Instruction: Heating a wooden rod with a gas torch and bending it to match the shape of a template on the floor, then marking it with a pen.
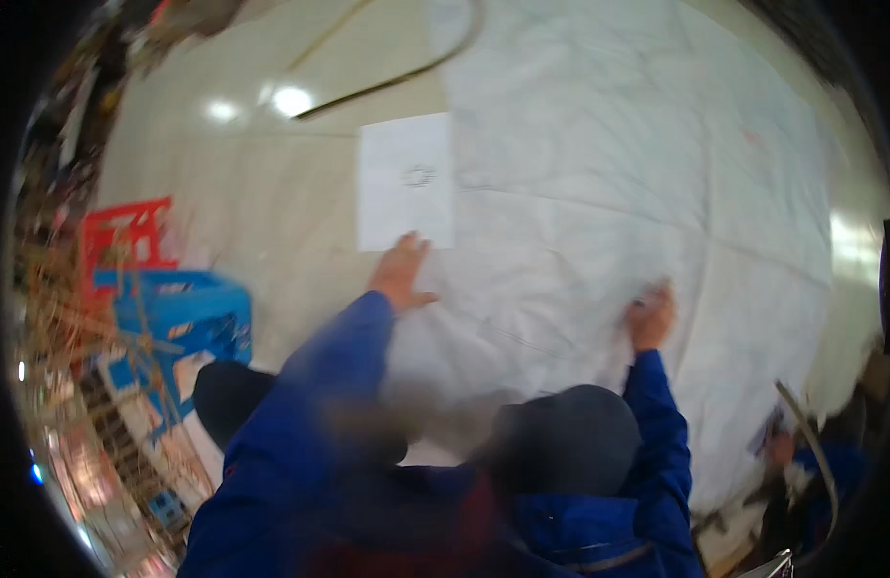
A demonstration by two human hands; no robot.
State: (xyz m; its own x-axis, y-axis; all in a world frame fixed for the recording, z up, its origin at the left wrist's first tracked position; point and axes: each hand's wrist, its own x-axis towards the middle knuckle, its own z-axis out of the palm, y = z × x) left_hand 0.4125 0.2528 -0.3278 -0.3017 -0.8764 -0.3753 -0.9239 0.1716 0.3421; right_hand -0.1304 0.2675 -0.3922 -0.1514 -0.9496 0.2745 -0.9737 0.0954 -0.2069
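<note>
My left hand (pixel 401 275) lies with its fingers spread and thumb apart. Its fingertips touch the lower edge of a white paper sheet (pixel 387 183) that bears a small dark drawing of a rounded outline. Under that hand, and far to the right, spreads a large creased white sheet (pixel 580 231); I cannot tell whether it is cloth or paper. Over this large sheet, my right hand (pixel 654 318) is closed around a small dark-tipped thing (pixel 639 303), slim like a pen but too blurred to name surely.
A bent dark strip (pixel 387 89) lies beyond the paper sheet. At left stand a blue plastic crate (pixel 194 303) and a red plastic frame (pixel 127 236), beside thin tan sticks (pixel 64 313). My dark-clad knees (pixel 565 438) are close below. Another person's hand (pixel 780 448) shows at lower right.
</note>
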